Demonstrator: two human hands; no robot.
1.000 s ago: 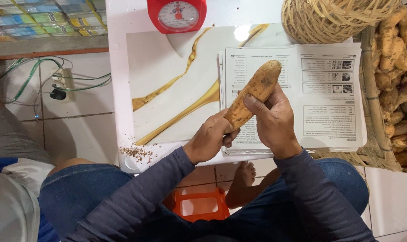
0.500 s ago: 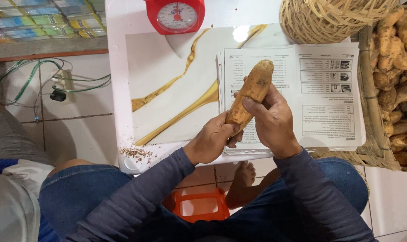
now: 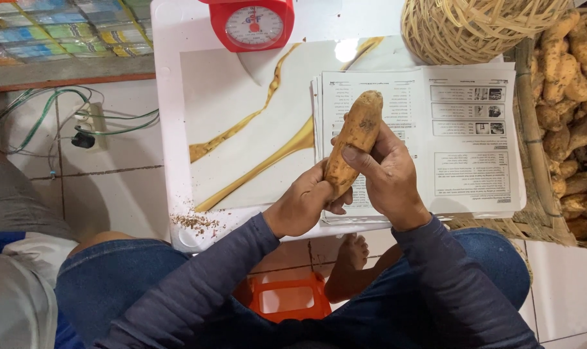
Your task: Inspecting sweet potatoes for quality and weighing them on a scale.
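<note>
Tabletop (image 3: 242, 129): sweet potato's (image 3: 355, 139) lower end hidden.

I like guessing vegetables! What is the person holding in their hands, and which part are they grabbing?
A long orange-brown sweet potato. The left hand grips its lower end, and the right hand wraps around its middle, thumb on the skin.
</note>
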